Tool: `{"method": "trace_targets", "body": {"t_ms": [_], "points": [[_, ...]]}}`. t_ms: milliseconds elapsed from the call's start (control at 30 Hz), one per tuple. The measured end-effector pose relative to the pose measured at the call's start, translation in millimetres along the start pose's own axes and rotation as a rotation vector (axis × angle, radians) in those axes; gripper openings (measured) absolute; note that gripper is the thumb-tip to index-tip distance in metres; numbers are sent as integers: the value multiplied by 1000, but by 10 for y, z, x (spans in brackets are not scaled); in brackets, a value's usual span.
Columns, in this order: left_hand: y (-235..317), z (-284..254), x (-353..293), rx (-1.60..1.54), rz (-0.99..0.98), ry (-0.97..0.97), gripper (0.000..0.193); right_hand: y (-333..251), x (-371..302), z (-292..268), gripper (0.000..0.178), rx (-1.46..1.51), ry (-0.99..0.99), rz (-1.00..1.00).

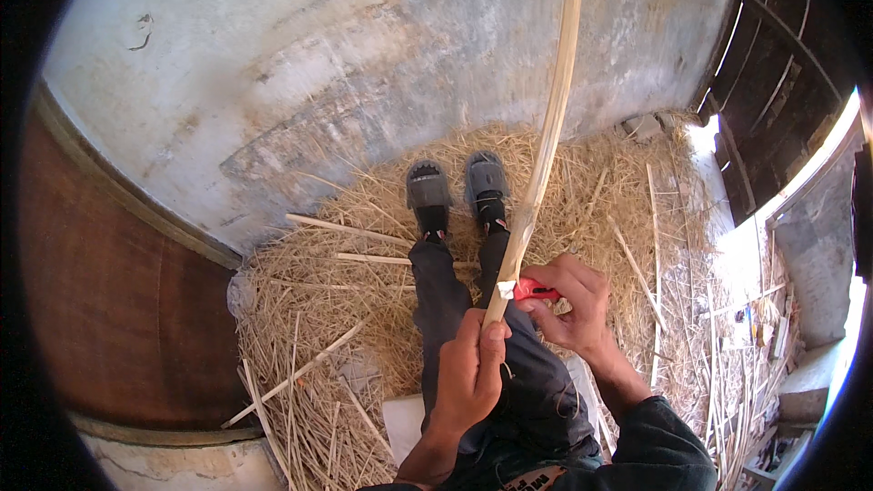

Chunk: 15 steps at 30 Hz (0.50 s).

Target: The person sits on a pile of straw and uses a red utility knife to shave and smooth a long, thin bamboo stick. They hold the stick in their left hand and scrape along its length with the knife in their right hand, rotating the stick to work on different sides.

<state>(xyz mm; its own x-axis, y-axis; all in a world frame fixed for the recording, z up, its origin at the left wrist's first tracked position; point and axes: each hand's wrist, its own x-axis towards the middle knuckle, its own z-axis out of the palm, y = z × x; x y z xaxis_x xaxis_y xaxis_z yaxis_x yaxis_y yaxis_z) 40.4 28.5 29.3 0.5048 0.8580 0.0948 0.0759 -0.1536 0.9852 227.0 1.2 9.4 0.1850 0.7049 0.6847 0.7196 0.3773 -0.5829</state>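
Note:
A long pale wooden stick (546, 141) rises from my lap toward the top edge, leaning a little to the right. Near its lower end my left hand (470, 364) is wrapped round it. My right hand (571, 305) grips a red-handled cutter (536, 290) just above the left, its front end against the stick. A small white piece (506, 290) shows where cutter and stick meet; the blade itself cannot be made out. A thin strip curls off the stick's right side there.
Straw-like shavings (364, 309) cover the floor round my grey slippers (427, 184). Several loose sticks (309, 373) lie at the left, with more (714, 382) at the right. A stained wall (364, 45) stands ahead, a brown door (127, 309) at the left, dark boards (773, 73) at the right.

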Motion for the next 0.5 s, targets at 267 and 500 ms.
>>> {"method": "trace_targets", "body": {"t_ms": [267,500], "points": [[-32,27,-73,22,8,-18,33,-7,47,-18,33,-110,89,18],[-162,-47,-37,-395,-126,-217,30,-41,23,-10,32,-232,146,-19]]}}
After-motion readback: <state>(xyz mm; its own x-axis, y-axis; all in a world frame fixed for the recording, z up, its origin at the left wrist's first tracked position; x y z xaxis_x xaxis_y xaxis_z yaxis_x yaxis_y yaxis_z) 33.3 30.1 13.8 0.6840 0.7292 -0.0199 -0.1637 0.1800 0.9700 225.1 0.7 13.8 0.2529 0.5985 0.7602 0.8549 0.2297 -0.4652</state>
